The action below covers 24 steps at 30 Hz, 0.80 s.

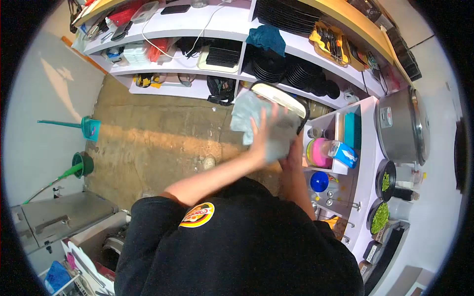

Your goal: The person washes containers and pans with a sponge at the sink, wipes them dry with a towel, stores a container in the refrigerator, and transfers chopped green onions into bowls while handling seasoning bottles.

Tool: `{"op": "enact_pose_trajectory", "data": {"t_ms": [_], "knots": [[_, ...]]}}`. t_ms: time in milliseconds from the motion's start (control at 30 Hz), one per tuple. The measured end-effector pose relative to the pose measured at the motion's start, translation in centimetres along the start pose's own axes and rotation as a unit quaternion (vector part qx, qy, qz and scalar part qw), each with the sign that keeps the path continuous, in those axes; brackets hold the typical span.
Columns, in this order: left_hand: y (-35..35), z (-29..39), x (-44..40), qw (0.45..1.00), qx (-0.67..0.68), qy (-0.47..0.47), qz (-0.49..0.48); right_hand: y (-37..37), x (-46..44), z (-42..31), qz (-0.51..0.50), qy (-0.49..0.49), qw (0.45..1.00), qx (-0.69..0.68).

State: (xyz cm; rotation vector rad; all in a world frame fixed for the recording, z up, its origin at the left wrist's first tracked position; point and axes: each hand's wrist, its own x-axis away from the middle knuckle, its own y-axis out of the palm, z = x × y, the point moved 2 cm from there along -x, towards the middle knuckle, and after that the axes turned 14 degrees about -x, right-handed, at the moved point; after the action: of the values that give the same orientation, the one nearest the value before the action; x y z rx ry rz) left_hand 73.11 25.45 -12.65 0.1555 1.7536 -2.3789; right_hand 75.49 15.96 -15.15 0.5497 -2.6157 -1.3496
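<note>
Just in front of the long white shelving unit (197, 22), which carries stacks of black plates (287, 16), I have a black-rimmed tray (282, 97), its pale face partly covered by a grey cloth (245, 114). On the near side of that shelving unit, my left hand (263, 138) lies open over the cloth, fingers spread and blurred, while my right hand (294, 152) is at the tray's edge, too blurred for me to tell whether it grips.

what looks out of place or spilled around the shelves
A teal cloth hangs bunched over the edge of the shelves, by the stacked black plates, and a white cable droops across the front; both look untidy. No spill stands out.
</note>
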Motion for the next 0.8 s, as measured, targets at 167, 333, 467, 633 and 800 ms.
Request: {"op": "enact_pose_trajectory", "data": {"t_ms": [167, 333, 467, 633, 800], "knots": [[1.3, -7.8, -3.5, 0.962, 0.245, 0.009, 0.117, 6.1, -0.3, -0.5, 0.118, 0.04, 0.992, 0.007], [0.8, -16.7, -7.2, 0.866, 0.458, -0.199, -0.022, 6.2, -0.8, -0.4, 0.111, 0.059, 0.991, 0.039], [-8.8, -14.8, -6.8, 0.945, 0.277, -0.155, 0.079, 0.9, -5.4, 1.4, 0.046, 0.019, 0.988, 0.145], [-9.8, -9.6, -2.5, 0.946, 0.026, 0.133, 0.294, 4.1, -7.8, 1.8, 0.105, 0.114, 0.986, 0.055], [-9.9, -6.7, 1.0, 0.918, 0.059, 0.383, 0.09, 4.5, -10.3, 0.5, 0.05, 0.171, 0.983, -0.045]]}}
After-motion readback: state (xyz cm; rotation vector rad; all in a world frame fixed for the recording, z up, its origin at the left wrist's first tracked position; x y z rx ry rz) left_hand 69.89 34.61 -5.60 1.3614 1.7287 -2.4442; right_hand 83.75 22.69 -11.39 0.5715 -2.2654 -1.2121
